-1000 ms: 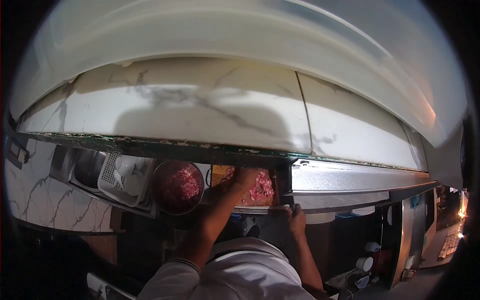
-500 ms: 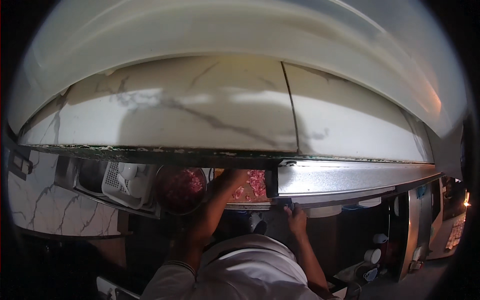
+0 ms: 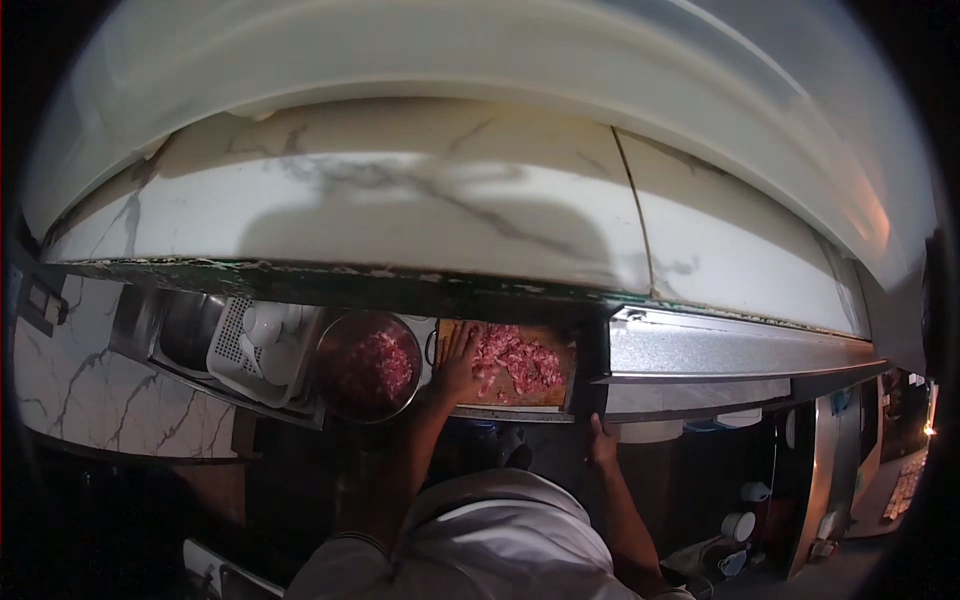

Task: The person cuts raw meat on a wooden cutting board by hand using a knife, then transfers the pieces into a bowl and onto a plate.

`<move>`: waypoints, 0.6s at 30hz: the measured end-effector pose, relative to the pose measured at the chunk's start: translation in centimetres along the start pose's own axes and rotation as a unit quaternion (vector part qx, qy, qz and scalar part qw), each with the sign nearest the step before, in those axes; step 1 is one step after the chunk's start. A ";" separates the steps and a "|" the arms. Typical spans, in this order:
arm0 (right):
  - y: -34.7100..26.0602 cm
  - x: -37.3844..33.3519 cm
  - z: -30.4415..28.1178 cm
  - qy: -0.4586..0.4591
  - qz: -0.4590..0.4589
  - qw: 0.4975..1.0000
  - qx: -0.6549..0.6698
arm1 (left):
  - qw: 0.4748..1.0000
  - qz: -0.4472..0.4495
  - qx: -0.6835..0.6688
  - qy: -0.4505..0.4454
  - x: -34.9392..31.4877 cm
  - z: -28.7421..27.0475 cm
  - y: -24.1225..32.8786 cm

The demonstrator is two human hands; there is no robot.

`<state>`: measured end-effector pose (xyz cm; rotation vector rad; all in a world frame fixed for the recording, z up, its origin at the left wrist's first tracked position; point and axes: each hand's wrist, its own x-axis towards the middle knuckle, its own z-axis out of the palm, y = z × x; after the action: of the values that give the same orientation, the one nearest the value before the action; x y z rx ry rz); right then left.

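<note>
Chopped red raw meat is spread over a brown wooden cutting board. My left hand reaches onto the board's left side, fingers stretched out toward the far edge, beside the meat. Left of it stands a round metal bowl with more chopped raw meat inside. My right hand is at the counter's front edge, right of the board, its thumb pointing up. The fingers look curled around something dark that I cannot make out.
A white perforated basket with white dishes stands left of the bowl, beside a metal sink. A ledge with a metal strip juts over the counter's far side. White containers stand low at the right.
The view has shifted, showing more of the board. My left hand has drawn back from under the ledge and now shows at the board's left. My right hand stays near the counter edge.
</note>
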<state>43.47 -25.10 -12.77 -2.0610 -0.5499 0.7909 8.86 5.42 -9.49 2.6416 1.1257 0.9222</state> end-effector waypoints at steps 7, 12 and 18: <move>-11.6 -8.7 9.3 -0.192 0.038 0.979 0.052 | 0.993 -0.049 -0.086 0.058 0.6 -4.4 5.3; -18.0 -13.4 15.9 -0.182 -0.048 0.980 0.058 | 0.962 -0.131 -0.198 0.132 0.8 -6.4 7.6; -20.3 -16.7 18.8 -0.148 -0.165 0.975 0.003 | 0.856 -0.233 -0.446 0.119 1.1 -11.7 6.3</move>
<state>16.49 -13.97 1.24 -1.7890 -1.0242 0.8991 6.50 0.28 2.58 1.4626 0.9645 1.2656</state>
